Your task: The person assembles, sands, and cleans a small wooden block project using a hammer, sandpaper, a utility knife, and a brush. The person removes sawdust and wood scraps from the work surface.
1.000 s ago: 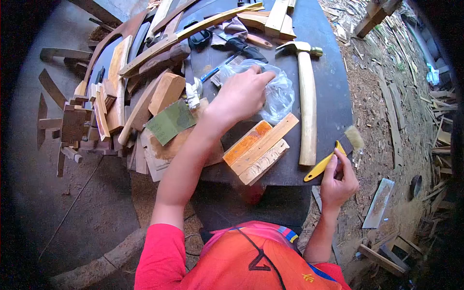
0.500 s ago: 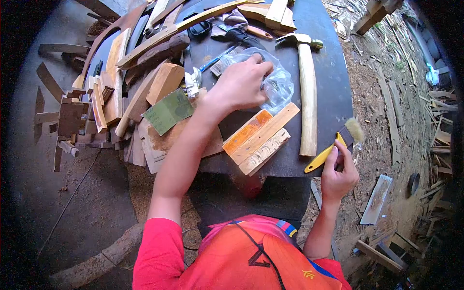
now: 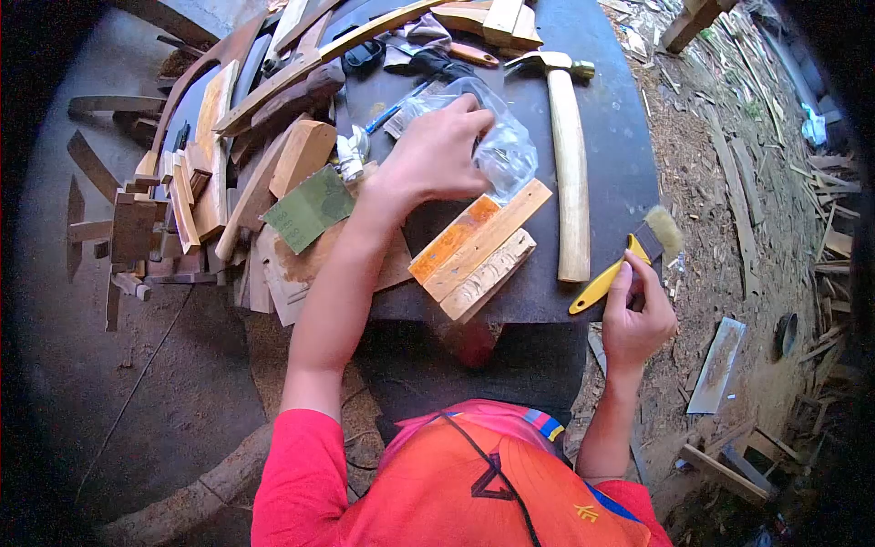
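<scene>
My left hand point(image 3: 439, 153) reaches over the dark table, its bent fingers closed on a clear plastic bag point(image 3: 512, 157). The fingertips are partly hidden behind the hand. Just below the bag lies a small wooden block assembly point(image 3: 483, 248), with an orange-stained strip along one side. At the table's front right corner my right hand point(image 3: 640, 305) pinches the handle of a yellow paintbrush point(image 3: 602, 284); its pale bristles point up and away. Between the two hands rests a hammer point(image 3: 571, 173) with a light wooden handle.
Wooden pieces point(image 3: 301, 155) crowd the table's left side, beside a green sandpaper sheet point(image 3: 310, 208). A blue pen point(image 3: 386, 117) lies left of the bag. A flat board point(image 3: 716, 365) and wood scraps cover the ground at right.
The view has shifted slightly, so the table's things appear a little further left and up. Both hands keep nearly the same hold on the bag and the paintbrush.
</scene>
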Demonstrator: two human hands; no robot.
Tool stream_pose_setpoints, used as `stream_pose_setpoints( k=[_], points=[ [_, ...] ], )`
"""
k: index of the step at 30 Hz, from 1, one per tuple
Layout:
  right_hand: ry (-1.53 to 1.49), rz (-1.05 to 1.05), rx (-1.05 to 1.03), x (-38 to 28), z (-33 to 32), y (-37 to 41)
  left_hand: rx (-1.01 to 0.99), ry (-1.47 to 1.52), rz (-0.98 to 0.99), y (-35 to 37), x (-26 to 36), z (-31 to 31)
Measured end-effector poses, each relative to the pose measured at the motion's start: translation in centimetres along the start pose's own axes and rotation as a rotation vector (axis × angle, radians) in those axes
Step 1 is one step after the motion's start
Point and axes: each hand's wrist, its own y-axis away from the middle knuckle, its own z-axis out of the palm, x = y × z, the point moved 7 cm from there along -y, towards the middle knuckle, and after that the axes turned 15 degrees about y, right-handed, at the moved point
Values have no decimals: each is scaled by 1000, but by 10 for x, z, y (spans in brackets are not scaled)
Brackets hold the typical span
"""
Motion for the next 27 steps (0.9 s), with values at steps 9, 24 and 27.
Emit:
stream_pose_setpoints(
  k=[9,24,27],
  points=[
    [4,-11,-10,-4,-4,-2,147,131,123,-3,-4,-12],
    [-37,-49,34,-6,-6,-4,298,284,-187,31,26,-74],
    [-31,-35,14,-8,-8,-5,220,144,-179,57,41,-77]
  ],
)
